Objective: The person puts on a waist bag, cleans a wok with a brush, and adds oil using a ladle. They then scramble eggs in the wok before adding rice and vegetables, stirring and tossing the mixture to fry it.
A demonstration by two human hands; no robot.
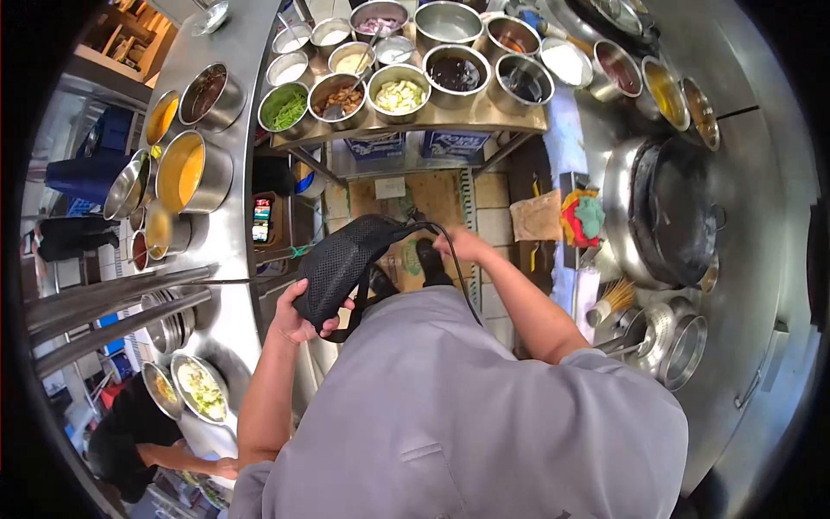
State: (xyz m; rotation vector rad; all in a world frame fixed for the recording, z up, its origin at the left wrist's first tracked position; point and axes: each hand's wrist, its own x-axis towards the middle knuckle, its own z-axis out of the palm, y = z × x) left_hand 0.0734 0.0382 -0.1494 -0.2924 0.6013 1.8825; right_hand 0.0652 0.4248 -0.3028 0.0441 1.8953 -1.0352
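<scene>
A black mesh pouch (339, 268) is held up in front of my body. My left hand (298, 313) is wrapped round its lower left end, thumb on one side and fingers underneath. A thin black cord (468, 298) leaves the pouch's upper right end and curves down to my grey top. My right hand (467, 246) is closed at this cord, to the right of the pouch; its fingertips are partly hidden. Below both hands, my dark shoes (430, 262) stand on a brown floor mat (432, 192).
Ahead, a metal stand (406, 127) carries several steel pots of sauces and chopped food. To the right is a large dark wok (683, 212), with cloths (584, 216) beside it. The left counter (226, 285) holds pots and plates; another person's arm (186, 458) reaches there.
</scene>
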